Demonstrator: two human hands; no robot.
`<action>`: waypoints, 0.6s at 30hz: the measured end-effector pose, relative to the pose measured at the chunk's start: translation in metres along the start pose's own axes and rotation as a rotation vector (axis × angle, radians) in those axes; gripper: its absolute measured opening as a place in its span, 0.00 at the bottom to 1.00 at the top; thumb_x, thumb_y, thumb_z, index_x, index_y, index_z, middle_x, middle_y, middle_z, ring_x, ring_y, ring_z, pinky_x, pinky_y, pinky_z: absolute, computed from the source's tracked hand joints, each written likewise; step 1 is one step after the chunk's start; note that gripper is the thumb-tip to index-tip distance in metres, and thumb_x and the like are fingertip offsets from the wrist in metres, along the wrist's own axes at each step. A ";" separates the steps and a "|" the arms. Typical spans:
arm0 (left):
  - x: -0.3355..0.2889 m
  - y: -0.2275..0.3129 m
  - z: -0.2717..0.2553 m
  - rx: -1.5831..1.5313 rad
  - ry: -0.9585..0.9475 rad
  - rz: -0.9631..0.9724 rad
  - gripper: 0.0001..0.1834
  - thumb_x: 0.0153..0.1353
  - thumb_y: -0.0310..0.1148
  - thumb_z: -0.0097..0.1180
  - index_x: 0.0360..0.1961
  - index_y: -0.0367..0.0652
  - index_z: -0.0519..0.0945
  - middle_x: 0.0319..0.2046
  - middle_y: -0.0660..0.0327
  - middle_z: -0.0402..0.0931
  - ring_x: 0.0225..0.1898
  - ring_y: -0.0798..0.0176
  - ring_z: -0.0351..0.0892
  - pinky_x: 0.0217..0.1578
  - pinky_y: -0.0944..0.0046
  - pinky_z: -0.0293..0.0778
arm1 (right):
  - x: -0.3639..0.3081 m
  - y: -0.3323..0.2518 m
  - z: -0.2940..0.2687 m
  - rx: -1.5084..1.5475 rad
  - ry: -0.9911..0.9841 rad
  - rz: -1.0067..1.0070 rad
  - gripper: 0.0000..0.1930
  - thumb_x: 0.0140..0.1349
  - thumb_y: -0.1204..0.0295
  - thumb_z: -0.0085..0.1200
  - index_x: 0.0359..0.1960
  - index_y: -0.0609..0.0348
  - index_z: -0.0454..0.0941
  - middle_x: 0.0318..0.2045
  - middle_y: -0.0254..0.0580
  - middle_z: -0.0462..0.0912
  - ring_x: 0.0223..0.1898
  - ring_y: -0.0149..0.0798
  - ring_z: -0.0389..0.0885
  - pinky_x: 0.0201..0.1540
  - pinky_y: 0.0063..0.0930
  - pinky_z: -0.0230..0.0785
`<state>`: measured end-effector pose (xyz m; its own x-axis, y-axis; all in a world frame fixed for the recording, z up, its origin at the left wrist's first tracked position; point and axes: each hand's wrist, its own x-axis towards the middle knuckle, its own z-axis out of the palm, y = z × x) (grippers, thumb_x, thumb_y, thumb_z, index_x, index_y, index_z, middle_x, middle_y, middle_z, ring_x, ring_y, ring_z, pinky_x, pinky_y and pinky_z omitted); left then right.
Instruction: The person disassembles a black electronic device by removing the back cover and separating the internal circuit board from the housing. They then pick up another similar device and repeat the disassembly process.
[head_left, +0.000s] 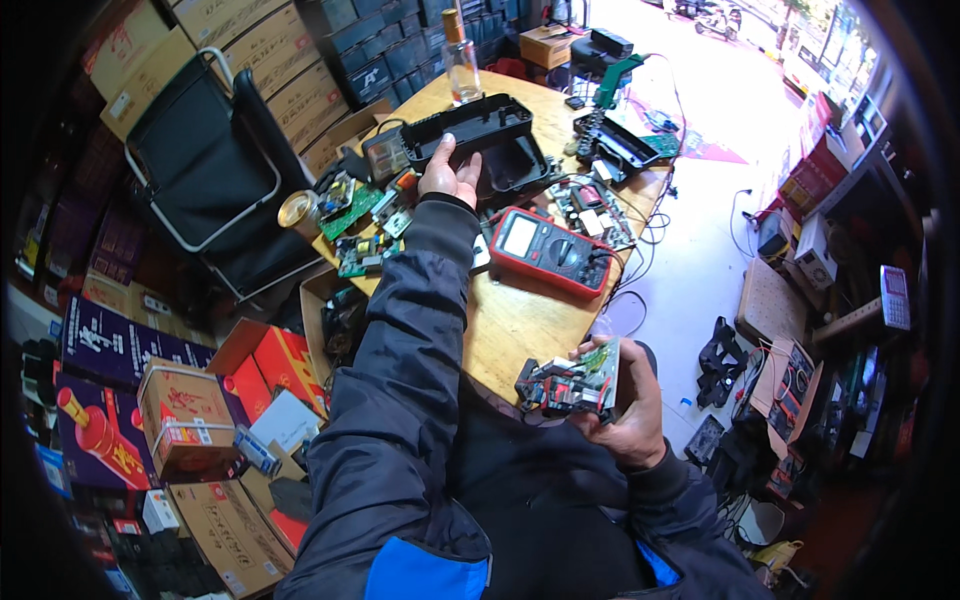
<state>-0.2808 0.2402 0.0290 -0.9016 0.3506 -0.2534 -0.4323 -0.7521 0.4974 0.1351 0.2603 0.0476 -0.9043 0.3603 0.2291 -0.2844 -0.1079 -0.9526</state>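
My left hand [452,175] reaches over the far part of the wooden table, its thumb against the near wall of a black plastic case half [468,128]. The case half is tilted, and another black case part [515,165] lies just behind my fingers. Close to my body, my right hand [637,410] grips a circuit board [572,386] by its edge. Dark heatsinks, wires and other components stand out from the board toward the left. Between the hands, a red multimeter [552,252] with a grey screen rests on the table.
Loose circuit boards [360,250] crowd the table's left edge, with more boards [592,212] beyond the multimeter. A clear bottle [462,70] stands at the back. Cables [655,225] hang off the right edge. A black folding chair [215,160] and cardboard boxes [185,415] fill the left side.
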 end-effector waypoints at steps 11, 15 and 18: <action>-0.003 -0.002 -0.017 0.329 -0.033 -0.358 0.29 0.70 0.52 0.66 0.45 0.30 0.77 0.42 0.45 0.87 0.42 0.48 0.91 0.45 0.56 0.90 | 0.001 -0.001 -0.001 -0.029 0.007 0.000 0.43 0.53 0.78 0.75 0.70 0.62 0.64 0.60 0.41 0.71 0.63 0.38 0.77 0.70 0.38 0.70; -0.037 0.022 -0.027 0.514 -0.164 -0.368 0.24 0.72 0.51 0.64 0.44 0.35 0.83 0.38 0.48 0.88 0.36 0.55 0.90 0.36 0.59 0.89 | 0.008 -0.001 0.001 0.041 0.061 0.034 0.45 0.55 0.70 0.75 0.71 0.66 0.62 0.60 0.47 0.76 0.65 0.41 0.77 0.71 0.37 0.66; -0.093 0.043 -0.052 0.660 -0.428 -0.394 0.24 0.76 0.50 0.57 0.52 0.36 0.80 0.39 0.51 0.87 0.38 0.59 0.90 0.40 0.62 0.88 | 0.014 0.003 -0.002 0.018 0.084 -0.038 0.45 0.57 0.67 0.73 0.72 0.69 0.60 0.61 0.49 0.76 0.65 0.42 0.77 0.70 0.39 0.68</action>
<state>-0.2150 0.1464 0.0311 -0.5565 0.7953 -0.2406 -0.5148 -0.1028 0.8511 0.1224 0.2663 0.0472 -0.8629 0.4410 0.2467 -0.3242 -0.1087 -0.9397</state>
